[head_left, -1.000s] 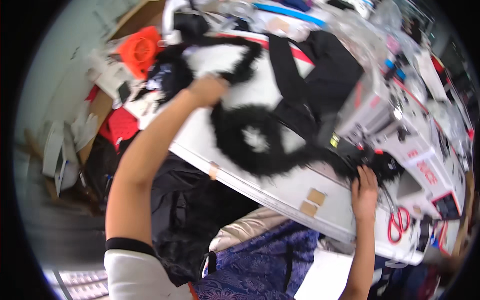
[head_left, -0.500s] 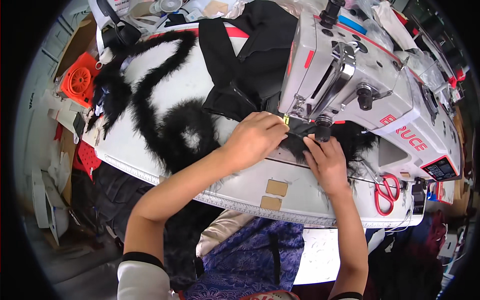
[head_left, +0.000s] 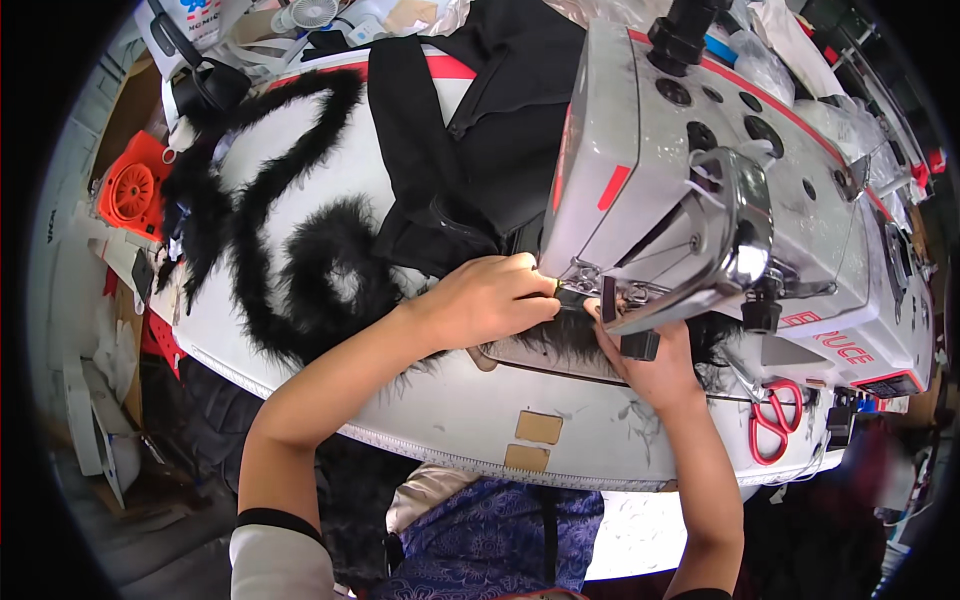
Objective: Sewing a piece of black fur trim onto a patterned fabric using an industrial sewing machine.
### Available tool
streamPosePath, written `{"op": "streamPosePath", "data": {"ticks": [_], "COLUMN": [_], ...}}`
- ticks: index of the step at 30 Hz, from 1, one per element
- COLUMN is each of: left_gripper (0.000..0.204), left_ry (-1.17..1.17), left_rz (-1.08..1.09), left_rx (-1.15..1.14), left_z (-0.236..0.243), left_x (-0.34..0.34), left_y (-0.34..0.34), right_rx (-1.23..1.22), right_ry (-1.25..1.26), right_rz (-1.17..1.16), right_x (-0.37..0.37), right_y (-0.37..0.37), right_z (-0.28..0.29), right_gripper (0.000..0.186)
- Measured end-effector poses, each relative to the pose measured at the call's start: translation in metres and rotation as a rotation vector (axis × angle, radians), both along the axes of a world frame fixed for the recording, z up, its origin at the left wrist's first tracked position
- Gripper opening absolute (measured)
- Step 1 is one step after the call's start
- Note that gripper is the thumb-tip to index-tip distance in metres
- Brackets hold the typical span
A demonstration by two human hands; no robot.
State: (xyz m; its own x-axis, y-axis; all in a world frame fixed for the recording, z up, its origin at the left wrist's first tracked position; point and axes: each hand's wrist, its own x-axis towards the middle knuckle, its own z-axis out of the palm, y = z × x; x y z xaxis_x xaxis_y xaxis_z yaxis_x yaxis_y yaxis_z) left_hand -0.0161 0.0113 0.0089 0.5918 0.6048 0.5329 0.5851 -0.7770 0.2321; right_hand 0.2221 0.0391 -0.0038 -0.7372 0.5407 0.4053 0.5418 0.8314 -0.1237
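At the needle of a white sewing machine (head_left: 660, 160), my left hand (head_left: 495, 298) has its fingers closed on a black strip edged with feathery trim (head_left: 550, 335). My right hand (head_left: 650, 360) is just right of the needle, fingers curled against the same strip and partly hidden by the presser mechanism. A long fluffy black trim (head_left: 255, 240) loops over the white tabletop (head_left: 400, 410) to the left. A black garment (head_left: 460, 90) lies behind my left hand, touching the machine's left side.
An orange fan-like device (head_left: 133, 190), a black strapped item (head_left: 205, 85) and clutter line the left and back. Red-handled scissors (head_left: 770, 420) lie on the right. Two cardboard patches (head_left: 538, 427) are on the tabletop near the ruler edge (head_left: 480, 472). Patterned blue fabric (head_left: 470, 545) is below.
My left hand has come from the loose trim at upper left to the needle. My right hand has shifted left to join it. The view has tilted and moved closer to the machine.
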Motion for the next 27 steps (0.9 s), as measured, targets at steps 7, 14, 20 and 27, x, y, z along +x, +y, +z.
{"op": "streamPosePath", "data": {"ticks": [7, 14, 20, 27], "left_gripper": [0.01, 0.014, 0.019, 0.016], "left_ry": [-0.139, -0.325, -0.232, -0.188], "left_rz": [-0.03, -0.102, -0.059, -0.06], "left_rx": [-0.19, -0.176, -0.173, -0.215], "left_z": [0.002, 0.004, 0.0, 0.004], "left_x": [-0.004, -0.003, -0.004, -0.005], "left_y": [0.007, 0.007, 0.008, 0.007], "right_rx": [-0.622, -0.254, -0.578, -0.443], "right_ry": [0.176, -0.079, -0.011, -0.002], "right_rz": [-0.107, 0.009, -0.025, -0.064], "right_x": [0.006, 0.018, 0.019, 0.015], "right_y": [-0.002, 0.001, 0.009, 0.005], "right_z": [0.005, 0.005, 0.001, 0.01], "right_gripper": [0.028, 0.01, 0.037, 0.013]}}
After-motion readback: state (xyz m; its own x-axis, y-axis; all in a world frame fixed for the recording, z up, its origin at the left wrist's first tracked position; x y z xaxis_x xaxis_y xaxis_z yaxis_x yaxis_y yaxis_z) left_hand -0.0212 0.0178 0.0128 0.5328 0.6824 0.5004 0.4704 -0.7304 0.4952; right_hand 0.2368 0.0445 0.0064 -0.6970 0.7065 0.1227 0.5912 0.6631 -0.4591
